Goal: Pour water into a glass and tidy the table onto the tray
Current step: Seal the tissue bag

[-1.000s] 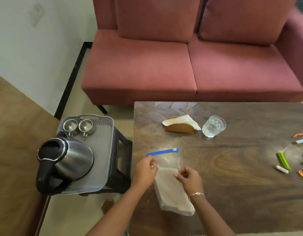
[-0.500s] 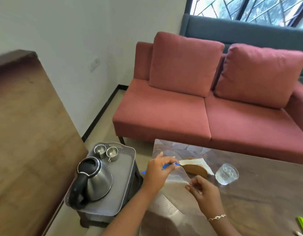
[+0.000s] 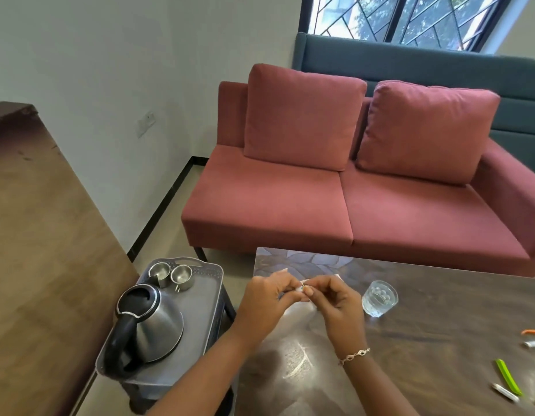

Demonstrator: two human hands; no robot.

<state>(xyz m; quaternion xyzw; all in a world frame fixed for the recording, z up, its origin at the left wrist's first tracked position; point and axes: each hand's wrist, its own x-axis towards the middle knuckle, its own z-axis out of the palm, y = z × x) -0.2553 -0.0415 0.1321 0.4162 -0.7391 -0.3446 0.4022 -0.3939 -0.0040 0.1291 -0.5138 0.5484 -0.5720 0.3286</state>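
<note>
From the head camera, the left hand (image 3: 269,298) and the right hand (image 3: 339,304) meet just above the near left part of the dark brown wooden bench (image 3: 440,331). The left fingers (image 3: 290,286) and the right fingers (image 3: 320,285) are curled, and their tips pinch a small pale thing (image 3: 302,287) between them. It is too small and blurry to tell what it is. A thin shiny bracelet (image 3: 353,355) sits on the right wrist.

The clear round glass (image 3: 379,298) stands upright on the bench, just beside the right hand. It has water in it.

The grey plastic tray (image 3: 204,295) sits on a dark stool next to the left end of the bench. On the tray stands a shiny steel kettle with a black handle (image 3: 149,325), at the near end. 2 small steel cups (image 3: 170,274) stand side by side at the far end of the tray.

At the right edge of the bench lie some little things, well apart from the hands: a long green clip (image 3: 508,377), an orange stick (image 3: 533,332) and a few small white pieces (image 3: 505,392).

A red 2-seat sofa (image 3: 320,205) stands behind the bench, with a window above it.
</note>
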